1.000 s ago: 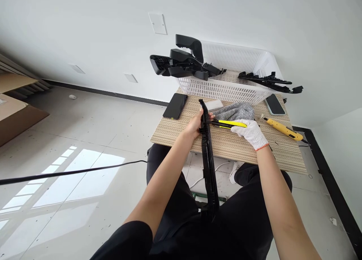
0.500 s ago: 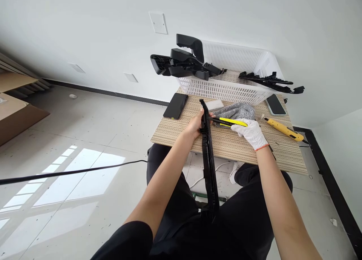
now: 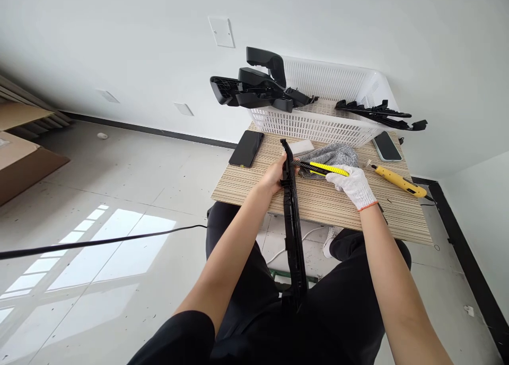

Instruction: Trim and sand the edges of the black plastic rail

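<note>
My bare left hand (image 3: 275, 174) is closed around the upper part of a long black plastic trim piece (image 3: 293, 232), which slants down from the table edge to my lap. In a white knitted glove, my right hand (image 3: 350, 185) grips a yellow and black utility knife (image 3: 328, 169). The knife points left, and its tip is at the trim piece's edge beside my left fingers. Whether the blade touches the plastic is too small to tell. Behind the knife a grey cloth (image 3: 334, 156) lies crumpled on the striped wooden table (image 3: 246, 187).
A white plastic basket (image 3: 306, 126) at the table's back holds several black plastic parts (image 3: 262, 84) that jut over its rim. A black phone (image 3: 246, 149) lies left, another phone (image 3: 387, 147) right, near a yellow corded tool (image 3: 400, 182). A black cable (image 3: 119, 240) crosses at left.
The knife and my gloved right hand have shifted very slightly, the knife tilting a little more downward to the right. My left hand and the trim piece stay almost still.
</note>
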A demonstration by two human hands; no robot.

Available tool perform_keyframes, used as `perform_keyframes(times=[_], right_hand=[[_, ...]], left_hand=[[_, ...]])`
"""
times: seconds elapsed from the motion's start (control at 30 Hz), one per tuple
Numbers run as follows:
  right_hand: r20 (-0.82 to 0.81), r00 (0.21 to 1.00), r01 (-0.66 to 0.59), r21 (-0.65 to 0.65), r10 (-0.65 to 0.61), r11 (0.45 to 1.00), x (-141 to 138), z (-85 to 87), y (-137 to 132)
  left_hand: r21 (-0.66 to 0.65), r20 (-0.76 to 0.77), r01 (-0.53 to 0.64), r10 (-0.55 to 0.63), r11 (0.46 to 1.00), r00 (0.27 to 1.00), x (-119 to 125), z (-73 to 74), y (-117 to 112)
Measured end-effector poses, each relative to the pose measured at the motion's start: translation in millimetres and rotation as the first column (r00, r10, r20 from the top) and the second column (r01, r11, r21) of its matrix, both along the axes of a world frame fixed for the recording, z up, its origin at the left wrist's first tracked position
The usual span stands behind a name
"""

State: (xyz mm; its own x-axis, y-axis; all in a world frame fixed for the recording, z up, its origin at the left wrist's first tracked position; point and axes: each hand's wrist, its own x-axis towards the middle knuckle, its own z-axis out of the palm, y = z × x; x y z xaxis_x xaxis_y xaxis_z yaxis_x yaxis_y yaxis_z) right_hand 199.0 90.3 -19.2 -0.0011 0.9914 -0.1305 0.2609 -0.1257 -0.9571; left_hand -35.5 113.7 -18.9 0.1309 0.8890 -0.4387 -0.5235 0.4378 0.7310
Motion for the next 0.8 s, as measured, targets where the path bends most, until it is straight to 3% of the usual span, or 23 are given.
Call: perform_keyframes(times=[0.1, 0.43, 0.8], right_hand=[[0.004, 0.999, -0.039, -0.018, 0.039, 0.999, -0.1, 0.0, 0.3], [0.003, 1.0, -0.004, 0.005, 0.004, 1.0, -0.2, 0.6, 0.4], [0.012, 0.999, -0.032, -0.008, 0.032, 0.999, 0.9, -0.3, 0.4]], left_hand=[[0.015, 0.017, -0.028, 0.028, 0.999, 0.999, 0.5, 1.2, -0.3], [-0.024, 0.01, -0.01, 0.01, 1.0, 1.0, 1.3, 5.0, -1.8], [0.017, 0.002, -0.009, 0.009, 1.0, 1.0, 0.1, -2.5, 1.3]])
